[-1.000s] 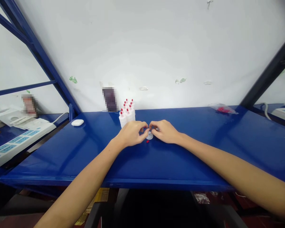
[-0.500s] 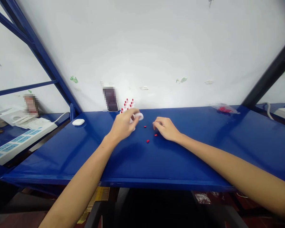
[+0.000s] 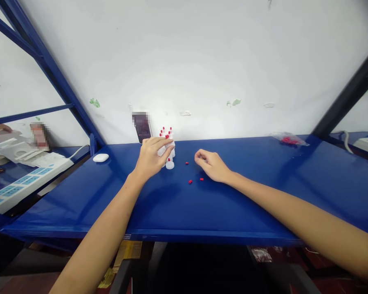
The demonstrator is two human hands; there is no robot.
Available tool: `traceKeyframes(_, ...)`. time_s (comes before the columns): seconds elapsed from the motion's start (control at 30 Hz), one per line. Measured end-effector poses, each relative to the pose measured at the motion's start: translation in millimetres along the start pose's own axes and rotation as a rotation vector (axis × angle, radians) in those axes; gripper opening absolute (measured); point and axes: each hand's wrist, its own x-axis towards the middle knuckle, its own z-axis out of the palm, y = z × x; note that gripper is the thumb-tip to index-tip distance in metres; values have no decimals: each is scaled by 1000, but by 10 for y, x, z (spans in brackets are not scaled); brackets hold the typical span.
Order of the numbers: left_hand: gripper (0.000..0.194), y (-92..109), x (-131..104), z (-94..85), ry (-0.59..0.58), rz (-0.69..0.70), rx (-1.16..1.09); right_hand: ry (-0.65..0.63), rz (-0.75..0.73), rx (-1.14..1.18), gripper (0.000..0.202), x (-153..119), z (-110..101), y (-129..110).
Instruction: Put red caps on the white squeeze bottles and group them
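Several small white bottles (image 3: 172,147) with red caps stand in a cluster near the back of the blue table. My left hand (image 3: 150,157) is at the near side of this cluster, thumb and fingers closed around a white bottle (image 3: 162,150) that they partly cover. Just below the fingertips is a white round piece (image 3: 169,165) with a red tip above it. To the right, my right hand (image 3: 211,163) rests on the table, its fingers curled into a pinch; what is in them, if anything, is hidden. Small red caps (image 3: 190,181) lie loose between my hands.
A phone (image 3: 142,127) leans on the wall behind the bottles. A white case (image 3: 101,158) sits at the table's left, and a clear bag of red pieces (image 3: 290,140) at the back right. Beyond the left frame are a power strip (image 3: 27,179) and another person's hand (image 3: 0,130).
My left hand has shifted slightly left, and the white round piece it held tilted is no longer between its fingertips. My right hand moved a little left. One red cap slid slightly nearer.
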Motion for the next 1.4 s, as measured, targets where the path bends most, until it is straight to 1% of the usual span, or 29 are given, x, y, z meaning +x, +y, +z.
traceKeyframes(0.13,28,-71,-23,4,-64,45,73,-19,-18,-28,15,-4,-2,-7)
traceKeyframes(0.23,30,-107,-41,3,-160,100,135,-37,-25,-46,17,-6,-7,-20)
traceKeyframes(0.33,30,-135,-49,4,-242,116,194,-55,-31,-62,19,-7,-16,-37)
traceKeyframes(0.57,33,-147,-51,27,-295,123,245,-81,-29,-85,22,-6,-22,-39)
traceKeyframes(0.7,29,-126,-48,19,-320,118,275,-93,-41,-108,23,-8,-24,-37)
traceKeyframes(0.87,24,-124,-46,7,-381,114,320,-119,-56,-122,24,-11,-29,-58)
traceKeyframes(0.93,23,-123,-46,9,-382,125,325,-126,-56,-124,24,-10,-30,-67)
traceKeyframes(1.0,23,-111,-43,7,-340,148,319,-129,-57,-125,24,-9,-30,-74)
traceKeyframes(1.1,23,-61,-29,-8,-201,163,284,-137,-66,-131,24,-16,-36,-87)
traceKeyframes(1.2,26,31,-16,-10,-86,147,180,-210,-128,-163,17,-34,-60,-117)
traceKeyframes(1.23,27,71,-16,-2,-72,145,130,-253,-164,-186,14,-41,-74,-133)
traceKeyframes(1.3,29,162,-24,27,-83,143,13,-340,-243,-248,12,-56,-106,-172)
traceKeyframes(1.4,33,304,-50,89,-151,78,-202,-415,-332,-330,18,-82,-139,-232)
